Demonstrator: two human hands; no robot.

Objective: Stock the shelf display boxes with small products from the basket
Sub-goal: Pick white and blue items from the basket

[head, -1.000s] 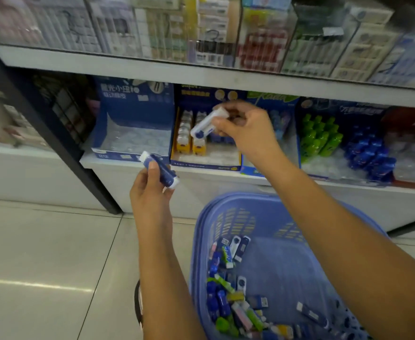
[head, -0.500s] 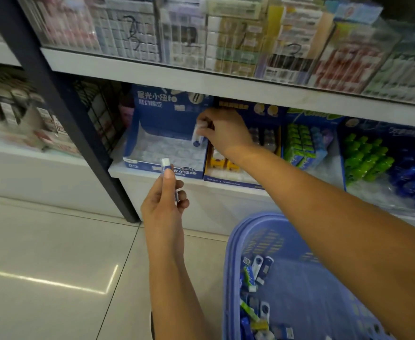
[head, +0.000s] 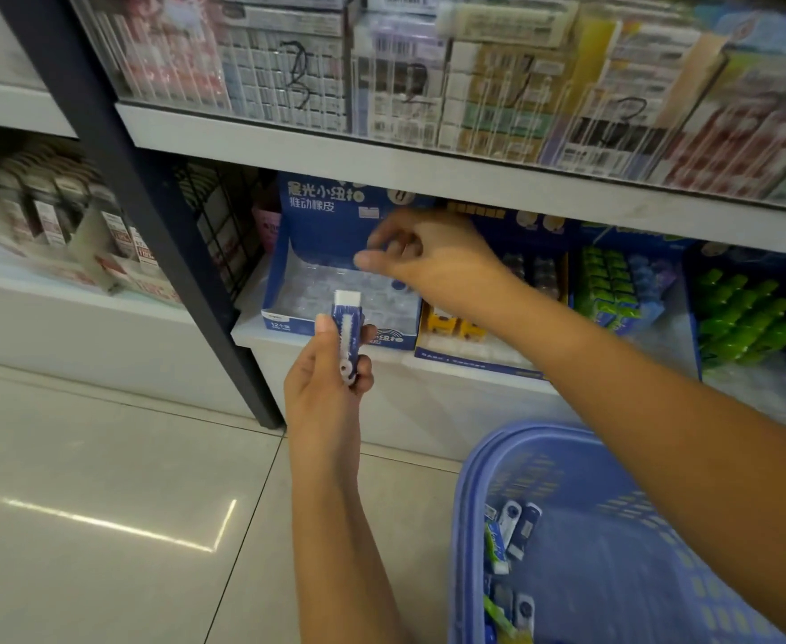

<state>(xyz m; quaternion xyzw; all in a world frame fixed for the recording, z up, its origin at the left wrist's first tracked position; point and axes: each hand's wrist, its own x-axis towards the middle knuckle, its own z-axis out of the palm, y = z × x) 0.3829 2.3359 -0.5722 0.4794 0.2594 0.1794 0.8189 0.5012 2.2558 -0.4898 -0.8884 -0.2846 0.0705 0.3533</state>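
Stocking is proceeding at the blue display box [head: 288,323], which is sitting at the left end of the lower shelf [head: 251,334]. The left hand [head: 328,388] is gripping one blue-and-white eraser [head: 348,334] upright between thumb and fingers, just in front of the box's near wall. The right hand [head: 432,260] is hovering over the clear tray [head: 326,283] inside the box with fingers curled. Whether it is pinching a product cannot be told, since the hand is hiding its own fingertips. The basket [head: 467,504] is sitting near right, below the right forearm, and is holding more loose products [head: 518,527].

For a clean placement, the operator should be aligning the eraser with a vacant tray pocket, lowering it straight, and seating it fully before letting go. Tilted entry is likely to jam it against neighbouring pockets.
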